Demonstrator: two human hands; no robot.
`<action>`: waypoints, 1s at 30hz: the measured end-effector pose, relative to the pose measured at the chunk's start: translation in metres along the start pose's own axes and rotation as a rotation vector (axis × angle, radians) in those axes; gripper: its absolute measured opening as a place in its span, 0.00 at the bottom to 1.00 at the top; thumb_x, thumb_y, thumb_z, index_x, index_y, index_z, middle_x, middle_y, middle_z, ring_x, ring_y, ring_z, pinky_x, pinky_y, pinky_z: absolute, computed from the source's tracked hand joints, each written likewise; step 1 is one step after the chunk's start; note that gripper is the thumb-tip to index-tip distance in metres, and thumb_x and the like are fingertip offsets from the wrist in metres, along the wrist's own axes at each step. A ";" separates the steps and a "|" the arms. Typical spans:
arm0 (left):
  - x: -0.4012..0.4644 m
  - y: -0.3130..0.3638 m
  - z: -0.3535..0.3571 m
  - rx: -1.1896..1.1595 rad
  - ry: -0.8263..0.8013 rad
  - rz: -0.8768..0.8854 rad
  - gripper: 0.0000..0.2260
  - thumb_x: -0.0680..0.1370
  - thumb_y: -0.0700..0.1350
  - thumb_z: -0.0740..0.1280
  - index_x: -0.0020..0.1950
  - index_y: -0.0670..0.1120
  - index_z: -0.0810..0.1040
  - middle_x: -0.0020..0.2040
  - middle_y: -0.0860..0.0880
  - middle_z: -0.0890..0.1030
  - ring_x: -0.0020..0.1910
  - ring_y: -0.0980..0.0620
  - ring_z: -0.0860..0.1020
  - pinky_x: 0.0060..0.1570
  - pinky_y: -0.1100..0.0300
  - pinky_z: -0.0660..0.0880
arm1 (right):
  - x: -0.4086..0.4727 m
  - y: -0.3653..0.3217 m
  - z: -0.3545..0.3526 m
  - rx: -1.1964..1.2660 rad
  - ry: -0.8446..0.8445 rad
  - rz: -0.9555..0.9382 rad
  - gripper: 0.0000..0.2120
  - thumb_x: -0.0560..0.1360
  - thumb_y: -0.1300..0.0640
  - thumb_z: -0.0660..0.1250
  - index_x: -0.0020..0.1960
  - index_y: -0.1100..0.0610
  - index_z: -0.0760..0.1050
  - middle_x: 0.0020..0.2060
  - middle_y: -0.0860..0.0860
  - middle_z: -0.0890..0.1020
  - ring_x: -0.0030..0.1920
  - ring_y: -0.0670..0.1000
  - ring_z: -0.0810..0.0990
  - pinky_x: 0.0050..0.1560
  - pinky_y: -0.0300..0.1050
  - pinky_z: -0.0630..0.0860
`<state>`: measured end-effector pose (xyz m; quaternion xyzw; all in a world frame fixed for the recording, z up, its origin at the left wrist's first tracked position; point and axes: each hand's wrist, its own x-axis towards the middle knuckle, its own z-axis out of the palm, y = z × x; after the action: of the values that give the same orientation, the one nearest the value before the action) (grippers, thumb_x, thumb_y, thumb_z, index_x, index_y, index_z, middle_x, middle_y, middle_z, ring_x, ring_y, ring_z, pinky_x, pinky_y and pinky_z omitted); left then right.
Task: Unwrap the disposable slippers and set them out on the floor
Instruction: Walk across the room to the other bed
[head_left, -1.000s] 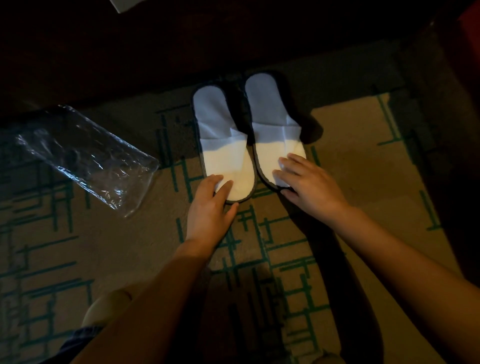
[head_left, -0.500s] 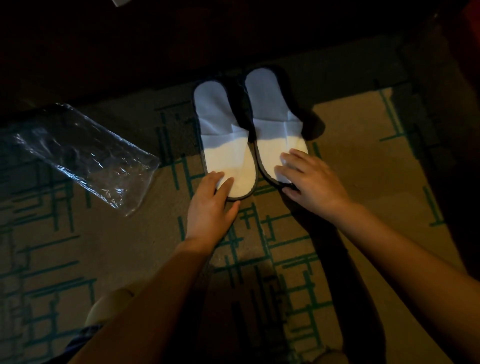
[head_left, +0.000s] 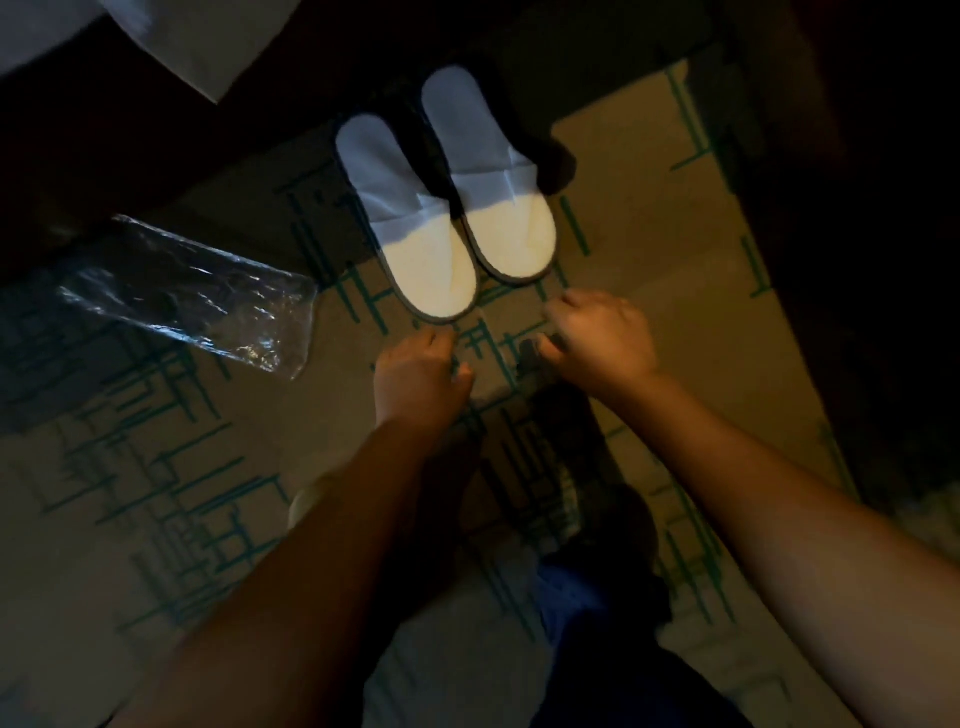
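Across the patterned carpet (head_left: 156, 519), beige with green line motifs, everything of the task lies on the floor under dim light, with a dark band of shadow along the far edge. Largest of the loose things is the clear plastic wrapper (head_left: 192, 296), crumpled and empty, lying toward the left edge of the carpet and well apart from the footwear. Next come the slippers: the left slipper (head_left: 410, 228) and the right slipper (head_left: 491, 192) sit side by side, soles down, toes pointing away into the shadow and heels toward the person, the right one set a little farther off. They look close together, though whether they touch cannot be told.

Both hands are just short of the heels and touch neither slipper. The left hand (head_left: 421, 379) hovers below the left heel, fingers loosely curled and holding nothing; the right hand (head_left: 597, 343) is near the right heel, fingers likewise relaxed and bent, its grip empty.

By this layout the unwrapping is done and the setting-out looks finished or nearly so. What remains, if anything, is a light nudge to even the heels, and perhaps picking up the wrapper.
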<state>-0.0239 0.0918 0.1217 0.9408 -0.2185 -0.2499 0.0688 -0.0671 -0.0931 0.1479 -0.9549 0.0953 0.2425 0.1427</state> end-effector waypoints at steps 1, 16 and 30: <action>-0.009 0.005 -0.017 0.012 -0.072 -0.038 0.17 0.72 0.50 0.64 0.57 0.43 0.77 0.52 0.41 0.80 0.54 0.41 0.77 0.50 0.53 0.72 | -0.013 -0.005 -0.013 0.012 -0.025 0.018 0.15 0.74 0.52 0.61 0.55 0.60 0.75 0.53 0.59 0.78 0.55 0.61 0.76 0.49 0.49 0.72; -0.240 0.030 -0.334 -0.122 -0.280 -0.265 0.15 0.74 0.51 0.61 0.59 0.48 0.74 0.56 0.46 0.79 0.53 0.46 0.77 0.48 0.53 0.75 | -0.246 -0.116 -0.279 0.148 -0.329 0.213 0.19 0.76 0.51 0.60 0.64 0.56 0.70 0.58 0.56 0.76 0.58 0.57 0.75 0.53 0.51 0.74; -0.454 -0.025 -0.503 -0.511 0.057 -0.624 0.13 0.76 0.47 0.63 0.60 0.46 0.75 0.51 0.46 0.80 0.45 0.51 0.76 0.45 0.56 0.74 | -0.377 -0.216 -0.399 0.353 -0.160 0.339 0.15 0.74 0.50 0.63 0.59 0.53 0.74 0.55 0.52 0.79 0.53 0.54 0.78 0.52 0.50 0.77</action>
<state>-0.1172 0.3272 0.7509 0.9211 0.1486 -0.2790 0.2272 -0.1649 0.0255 0.7171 -0.8633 0.2831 0.3174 0.2715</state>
